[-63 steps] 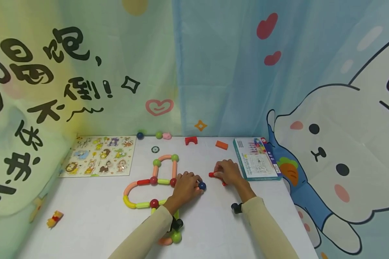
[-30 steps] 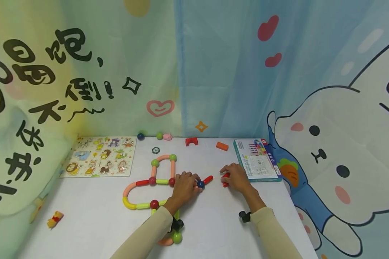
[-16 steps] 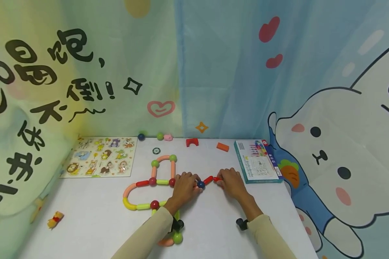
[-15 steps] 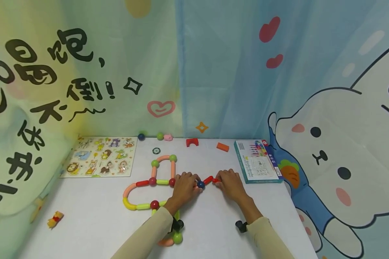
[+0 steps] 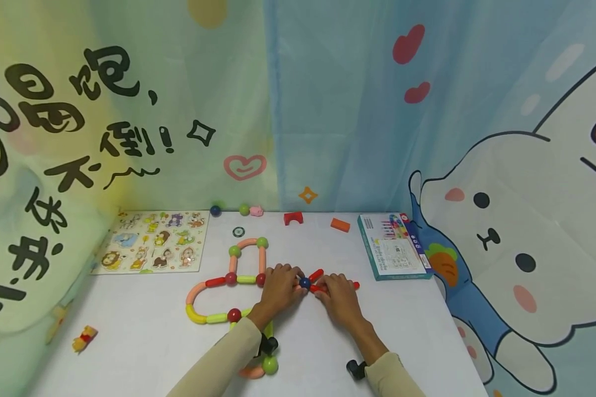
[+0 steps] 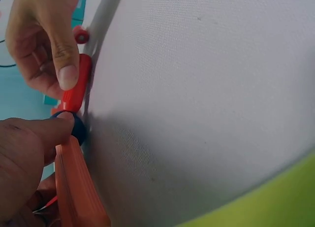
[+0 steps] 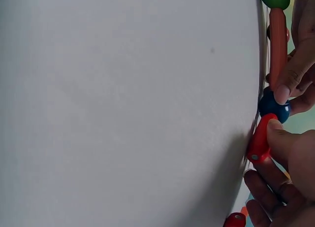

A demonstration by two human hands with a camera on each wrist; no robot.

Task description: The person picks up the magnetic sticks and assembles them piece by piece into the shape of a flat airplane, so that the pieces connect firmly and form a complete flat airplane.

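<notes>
My left hand [image 5: 280, 289] pinches a blue ball [image 5: 305, 283] between thumb and fingers. A salmon magnetic stick [image 6: 76, 187] runs from that ball under the same hand. With thumb and fingers, my right hand [image 5: 341, 299] pinches a short red magnetic stick [image 7: 261, 141], whose far end meets the ball. A second red stick [image 5: 317, 274] points away from the ball towards the back right. Just beyond the right hand the end of another red stick [image 5: 356, 285] shows; the hand hides the rest. My left forearm covers part of the stick-and-ball figure.
Left of my hands lies the joined figure, with a red ball [image 5: 234, 315] and a green ball [image 5: 270, 365]. A picture board [image 5: 149, 242] is at the back left, a box [image 5: 394, 248] at the back right. A bear figure [image 5: 84, 338] lies front left.
One red stick has come to the blue ball and stays there. My right hand has gone right, then back left, bringing another red stick to the ball. My left hand stays nearly still.
</notes>
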